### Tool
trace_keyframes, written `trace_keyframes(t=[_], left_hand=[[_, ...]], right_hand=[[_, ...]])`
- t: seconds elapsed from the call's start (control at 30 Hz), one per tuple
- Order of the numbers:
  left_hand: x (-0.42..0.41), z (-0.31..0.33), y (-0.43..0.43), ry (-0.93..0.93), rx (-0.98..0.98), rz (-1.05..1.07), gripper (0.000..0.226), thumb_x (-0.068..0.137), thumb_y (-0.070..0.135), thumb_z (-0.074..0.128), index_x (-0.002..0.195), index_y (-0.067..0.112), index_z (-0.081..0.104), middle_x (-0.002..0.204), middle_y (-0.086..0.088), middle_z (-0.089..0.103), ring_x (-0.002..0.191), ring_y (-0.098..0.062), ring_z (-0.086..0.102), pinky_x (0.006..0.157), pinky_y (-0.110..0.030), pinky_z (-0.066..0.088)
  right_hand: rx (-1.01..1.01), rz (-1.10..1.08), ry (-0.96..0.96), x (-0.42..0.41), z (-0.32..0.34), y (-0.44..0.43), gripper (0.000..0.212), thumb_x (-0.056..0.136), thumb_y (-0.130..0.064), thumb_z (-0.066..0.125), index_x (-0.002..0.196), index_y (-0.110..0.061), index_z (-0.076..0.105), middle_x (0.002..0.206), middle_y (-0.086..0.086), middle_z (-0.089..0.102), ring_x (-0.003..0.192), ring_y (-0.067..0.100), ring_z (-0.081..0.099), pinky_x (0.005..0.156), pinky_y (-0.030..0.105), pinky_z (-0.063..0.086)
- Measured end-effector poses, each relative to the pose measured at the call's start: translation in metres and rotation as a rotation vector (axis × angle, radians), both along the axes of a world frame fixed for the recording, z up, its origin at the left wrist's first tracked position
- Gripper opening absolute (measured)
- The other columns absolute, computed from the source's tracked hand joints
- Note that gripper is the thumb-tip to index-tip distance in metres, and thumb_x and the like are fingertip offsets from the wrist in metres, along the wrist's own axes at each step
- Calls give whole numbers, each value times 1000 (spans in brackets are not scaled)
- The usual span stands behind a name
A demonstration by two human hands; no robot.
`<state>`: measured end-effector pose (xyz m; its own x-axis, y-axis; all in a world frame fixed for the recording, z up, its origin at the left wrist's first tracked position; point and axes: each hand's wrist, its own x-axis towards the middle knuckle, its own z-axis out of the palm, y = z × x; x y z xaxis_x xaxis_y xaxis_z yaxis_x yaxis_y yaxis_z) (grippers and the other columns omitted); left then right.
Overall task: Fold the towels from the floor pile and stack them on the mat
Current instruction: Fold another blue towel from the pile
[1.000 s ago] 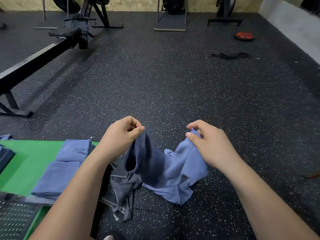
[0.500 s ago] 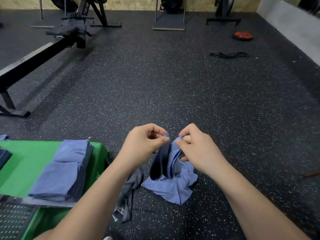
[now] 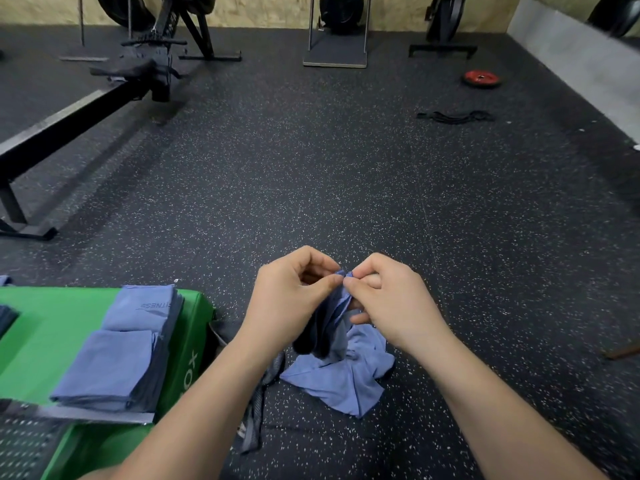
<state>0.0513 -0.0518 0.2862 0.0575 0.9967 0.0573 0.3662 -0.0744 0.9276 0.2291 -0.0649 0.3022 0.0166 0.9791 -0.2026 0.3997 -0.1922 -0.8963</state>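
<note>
A blue towel (image 3: 341, 377) hangs bunched from both hands, its lower part crumpled on the dark floor. My left hand (image 3: 289, 299) pinches its top edge, and my right hand (image 3: 389, 303) pinches the same edge right beside it, fingertips almost touching. To the left lies the green mat (image 3: 45, 336) with a stack of folded blue towels (image 3: 117, 358) on it. A dark grey striped towel (image 3: 258, 407) lies on the floor under my left forearm, partly hidden.
A rowing machine (image 3: 79, 112) stretches along the far left. A red weight plate (image 3: 481, 77) and a black strap (image 3: 453, 116) lie on the floor at the far right. A perforated metal surface (image 3: 24, 445) sits at the lower left corner.
My hands were apart, holding the towel spread between them. They have come together, bringing the two pinched corners side by side, and the towel hangs doubled.
</note>
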Motion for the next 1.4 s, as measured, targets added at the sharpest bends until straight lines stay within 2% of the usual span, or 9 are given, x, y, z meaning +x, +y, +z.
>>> trace_keyframes(t=[0.13, 0.27, 0.43, 0.57, 0.7, 0.8, 0.97, 1.1, 1.4], left_hand=[[1, 1, -1, 37, 48, 1, 17, 90, 17, 86, 91, 31, 78, 85, 15, 79, 75, -1, 71, 74, -22, 56], [-2, 5, -2, 95, 91, -77, 24, 92, 10, 80, 100, 33, 79, 91, 21, 78, 83, 0, 72, 78, -17, 53], [-5, 7, -2, 66, 96, -148, 31, 95, 7, 77, 109, 34, 77, 101, 19, 80, 92, -8, 77, 79, -20, 55], [-6, 10, -2, 105, 134, -129, 31, 93, 8, 80, 108, 34, 70, 98, 19, 78, 89, -8, 74, 78, -26, 56], [-6, 7, -1, 219, 168, -125, 27, 89, 8, 83, 93, 27, 63, 85, 18, 71, 69, 1, 62, 68, -13, 42], [-5, 7, -2, 263, 180, -151, 21, 91, 9, 82, 90, 25, 67, 84, 18, 70, 70, 2, 62, 69, -10, 42], [-3, 2, -2, 368, 218, -213, 11, 96, 32, 73, 88, 28, 67, 80, 10, 67, 75, -7, 62, 68, -23, 46], [-4, -10, 0, 470, 179, -264, 31, 87, 63, 70, 92, 33, 66, 88, 14, 64, 84, -6, 62, 73, -30, 51], [6, -10, -6, 423, 207, -244, 44, 86, 79, 63, 95, 36, 64, 93, 16, 59, 89, -5, 60, 75, -30, 51]], right_hand=[[-76, -10, 243, -2, 3, -1, 12, 105, -6, 53, 105, -6, 65, 88, 11, 82, 81, 27, 82, 80, 51, 68], [-70, -16, 283, -1, 3, -3, 32, 101, 0, 55, 123, -22, 55, 88, 6, 81, 80, 21, 81, 80, 39, 67], [-22, 24, 196, 2, 5, -2, 21, 102, -2, 63, 117, -15, 69, 86, 6, 82, 83, 17, 81, 76, 31, 66], [70, 38, 55, 6, 6, 0, 7, 103, -14, 68, 101, -17, 74, 77, 3, 79, 71, 17, 79, 72, 38, 64], [188, 63, -155, 12, 3, 5, 12, 102, -23, 71, 91, -27, 73, 73, -7, 76, 66, 9, 72, 74, 33, 59], [210, 103, -218, 13, 1, 4, 13, 104, -27, 68, 91, -29, 69, 74, -11, 73, 70, 6, 67, 72, 27, 52], [259, 61, -211, 17, 4, 6, 14, 105, -30, 65, 91, -27, 68, 71, -10, 68, 65, 5, 58, 61, 19, 40], [302, 39, -173, 21, 6, 7, 15, 105, -29, 65, 91, -26, 68, 68, -11, 65, 62, 6, 55, 60, 19, 39], [351, -17, -180, 22, 6, 6, 15, 105, -31, 67, 90, -28, 66, 72, -12, 67, 65, 5, 59, 61, 18, 41]])
